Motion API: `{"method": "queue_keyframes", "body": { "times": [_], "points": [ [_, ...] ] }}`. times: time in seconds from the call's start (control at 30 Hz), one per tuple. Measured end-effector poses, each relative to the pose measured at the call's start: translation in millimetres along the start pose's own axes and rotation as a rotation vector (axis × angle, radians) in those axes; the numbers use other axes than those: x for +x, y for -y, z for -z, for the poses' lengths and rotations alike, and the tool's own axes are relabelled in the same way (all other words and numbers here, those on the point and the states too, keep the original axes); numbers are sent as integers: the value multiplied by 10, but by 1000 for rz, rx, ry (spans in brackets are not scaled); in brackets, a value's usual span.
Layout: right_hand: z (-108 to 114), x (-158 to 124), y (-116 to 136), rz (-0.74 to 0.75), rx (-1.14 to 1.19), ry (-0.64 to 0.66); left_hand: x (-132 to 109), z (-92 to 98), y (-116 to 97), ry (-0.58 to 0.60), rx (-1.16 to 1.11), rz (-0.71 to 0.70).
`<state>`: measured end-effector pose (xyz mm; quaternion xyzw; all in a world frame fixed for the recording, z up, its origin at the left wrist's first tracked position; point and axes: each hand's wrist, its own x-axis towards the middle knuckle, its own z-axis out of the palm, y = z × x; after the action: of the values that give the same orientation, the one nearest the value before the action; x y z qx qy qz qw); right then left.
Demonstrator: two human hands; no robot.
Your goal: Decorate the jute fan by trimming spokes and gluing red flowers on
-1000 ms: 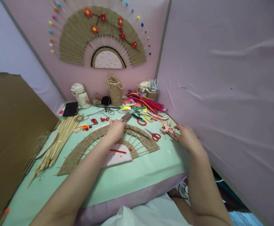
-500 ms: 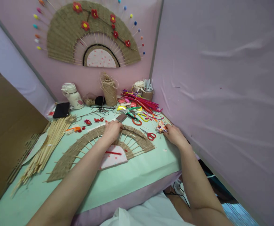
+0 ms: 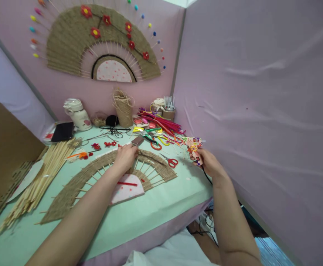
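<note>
My right hand [image 3: 207, 162] is wrapped round the handle of a floral-patterned glue gun [image 3: 193, 142], held up at the table's right side with its nozzle toward the right wall. A black cord trails from the grip. My left hand [image 3: 126, 156] rests on the upper band of a woven twine fan [image 3: 92, 167], fingers curled down; whatever they pinch is hidden. Just beyond those fingertips is a small brown block [image 3: 137, 140]. A dark twig [image 3: 153, 157] runs along the band to the right. On the fan's polka-dot base [image 3: 126, 190] lies a red strip [image 3: 126, 183].
Red scissors [image 3: 171, 161] lie right of the fan, and green-handled pliers [image 3: 150, 135] behind it. Pipe cleaners [image 3: 164, 123], a twine spool [image 3: 122, 109] and a white bottle [image 3: 77, 114] line the back. Bamboo sticks [image 3: 43, 177] lie left. A finished fan [image 3: 67, 44] hangs on the wall.
My right hand has lifted the glue gun off the table, turning it so that its body and cord show. My left hand stays on the fan. The view has shifted slightly right.
</note>
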<state>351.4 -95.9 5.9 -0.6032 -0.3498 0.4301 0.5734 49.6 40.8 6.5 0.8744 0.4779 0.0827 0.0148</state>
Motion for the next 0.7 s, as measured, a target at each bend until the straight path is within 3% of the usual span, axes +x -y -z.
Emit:
{"method": "queue_keyframes", "body": {
  "times": [0.2, 0.3, 0.53, 0.7],
  "points": [
    [-98, -73, 20, -11, 65, 30, 0, -13, 21, -6, 6, -5],
    [-142, -130, -1, 37, 12, 50, 9, -19, 12, -7, 2, -20],
    [-380, -254, -23, 19, -143, 247, 19, -44, 23, -41, -35, -50],
    [-533, -272, -68, 0, -189, 258, -12, -24, 35, -48, -57, -58]
  ]
}}
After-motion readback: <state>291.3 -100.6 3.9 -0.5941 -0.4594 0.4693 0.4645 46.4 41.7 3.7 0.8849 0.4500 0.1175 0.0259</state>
